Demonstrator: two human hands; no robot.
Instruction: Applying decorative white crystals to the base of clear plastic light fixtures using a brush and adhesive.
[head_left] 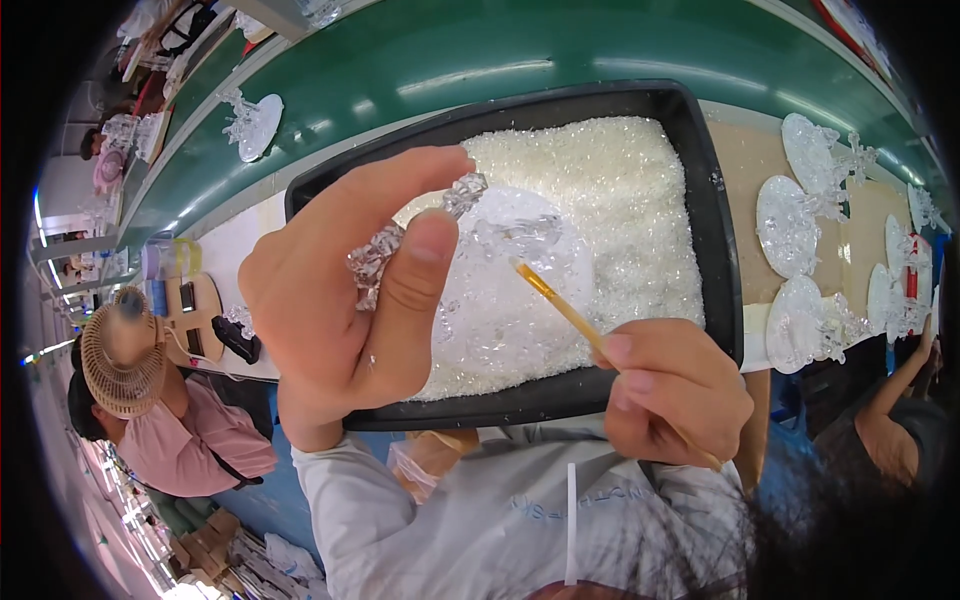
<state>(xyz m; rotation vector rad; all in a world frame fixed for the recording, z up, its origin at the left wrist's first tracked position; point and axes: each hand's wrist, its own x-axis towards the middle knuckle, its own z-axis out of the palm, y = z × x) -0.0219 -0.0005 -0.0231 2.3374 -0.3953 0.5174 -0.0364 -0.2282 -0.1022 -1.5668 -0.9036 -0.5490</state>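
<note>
My left hand [345, 300] is raised over the left part of a black tray [716, 240], its thumb and fingers closed round a glittering, silvery clear ornament piece [465, 195]. Beyond those fingers shows a round whitish disc [520, 205] with clear, shiny shapes on it; whether it joins the held piece I cannot tell. White sparkling flakes [645, 230] fill the tray. Between the thumb and fingers of my right hand [680, 395] is a slim paintbrush [572, 315] with a pale handle and gold ferrule. Its tip points up and left, in front of the disc.
Several clear ornaments on round white discs [788, 228] stand at the right, and another ornament [258, 128] is at the far left. A green surface [560, 60] runs behind the tray. A person in pink [210, 440] sits at left; another person's arm [890, 390] shows at right.
</note>
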